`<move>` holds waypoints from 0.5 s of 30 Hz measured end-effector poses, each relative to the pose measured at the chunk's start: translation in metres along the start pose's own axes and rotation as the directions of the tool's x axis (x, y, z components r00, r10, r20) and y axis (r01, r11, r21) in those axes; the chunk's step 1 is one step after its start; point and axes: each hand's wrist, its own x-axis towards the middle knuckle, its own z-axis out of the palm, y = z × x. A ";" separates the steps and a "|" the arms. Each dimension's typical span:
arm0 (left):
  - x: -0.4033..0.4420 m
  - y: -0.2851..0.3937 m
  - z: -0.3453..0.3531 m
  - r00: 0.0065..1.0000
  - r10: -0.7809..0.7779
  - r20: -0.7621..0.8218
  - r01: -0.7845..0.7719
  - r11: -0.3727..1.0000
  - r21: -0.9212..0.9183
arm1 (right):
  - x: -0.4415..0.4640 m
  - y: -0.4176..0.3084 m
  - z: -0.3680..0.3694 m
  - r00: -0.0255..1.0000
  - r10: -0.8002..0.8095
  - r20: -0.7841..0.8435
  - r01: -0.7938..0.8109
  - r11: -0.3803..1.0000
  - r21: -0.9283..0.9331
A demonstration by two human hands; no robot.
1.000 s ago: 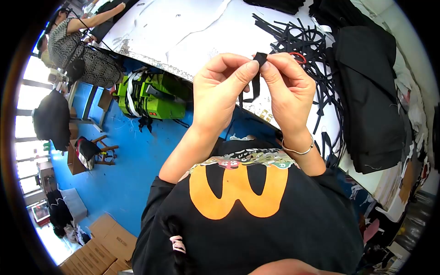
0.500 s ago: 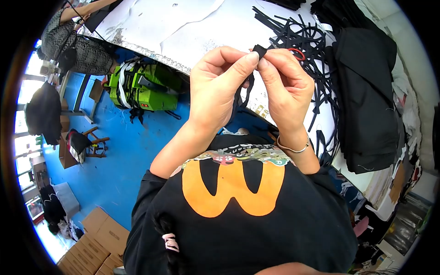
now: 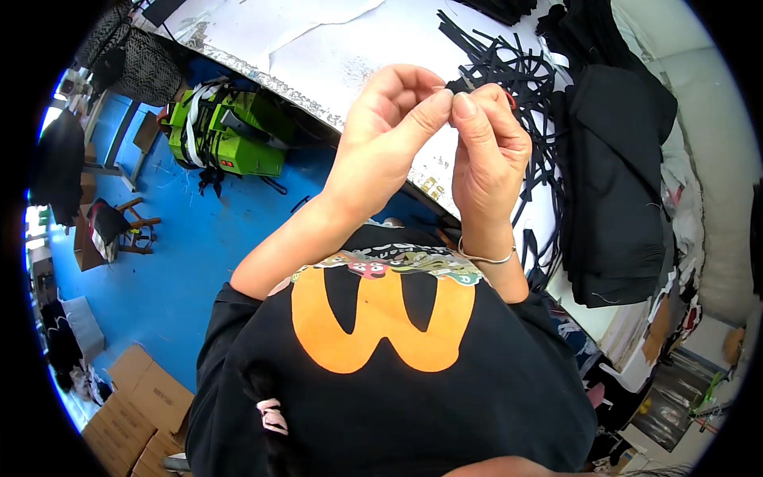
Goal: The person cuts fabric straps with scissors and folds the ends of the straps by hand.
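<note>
Green case [image 3: 262,139]: on the floor, well left of the left hand. White table [image 3: 330,67]: beyond both hands. Left hand [image 3: 377,135]: mostly closed, thumb and forefinger pinching the black strip at their tips. Black strip [image 3: 456,84]: small part visible, just beyond the meeting thumbs; remainder hidden. Right hand [image 3: 486,155]: fingers curled, thumb tip against the left's, pinching at the same strip; metal bangle [image 3: 486,259] at its wrist. Red loop [image 3: 511,100]: partly hidden behind the right fingers. Tangled black strips [image 3: 534,79]: right of that hand. Folded black cloth [image 3: 620,199]: farther right.
</note>
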 end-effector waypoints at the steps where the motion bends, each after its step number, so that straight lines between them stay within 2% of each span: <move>1: -0.001 -0.002 0.000 1.000 -0.015 0.027 0.014 1.000 0.018 | 0.000 -0.001 0.000 1.000 -0.001 0.003 0.000 0.999 0.034; 2: -0.001 -0.003 -0.010 0.986 -0.026 0.162 0.003 0.990 0.141 | -0.001 -0.007 0.003 0.999 0.052 0.005 -0.052 0.997 0.059; 5: -0.004 -0.007 -0.009 0.989 -0.025 0.147 -0.002 0.983 0.182 | 0.002 -0.010 -0.001 0.999 0.018 0.033 -0.018 1.000 -0.019; 7: -0.003 -0.009 -0.009 0.989 0.011 0.149 -0.042 0.977 0.207 | 0.005 -0.016 0.001 0.999 0.026 0.025 -0.026 1.000 0.000; 9: -0.004 -0.007 -0.005 0.987 -0.052 0.153 0.025 0.985 0.173 | 0.009 -0.024 0.002 0.990 0.138 0.041 -0.134 0.988 -0.080; 10: -0.005 -0.006 -0.005 0.986 -0.057 0.154 0.030 0.985 0.170 | 0.012 -0.029 0.003 0.988 0.151 0.025 -0.150 0.988 -0.033; 11: -0.006 -0.005 -0.006 0.968 -0.148 0.203 0.114 0.979 0.171 | 0.016 -0.025 -0.002 0.995 0.087 -0.046 -0.093 0.987 -0.134; 12: -0.007 -0.005 -0.007 0.938 -0.236 0.252 0.196 0.965 0.174 | 0.023 -0.025 -0.007 0.993 0.021 -0.117 -0.038 0.989 -0.146; 13: -0.007 -0.007 -0.012 0.936 -0.237 0.259 0.198 0.966 0.168 | 0.032 -0.027 -0.012 0.981 -0.048 -0.186 0.018 0.986 -0.163; 15: -0.010 -0.015 -0.027 0.869 -0.375 0.323 0.319 0.924 0.213 | 0.051 -0.035 -0.021 0.952 -0.134 -0.274 0.107 0.988 -0.113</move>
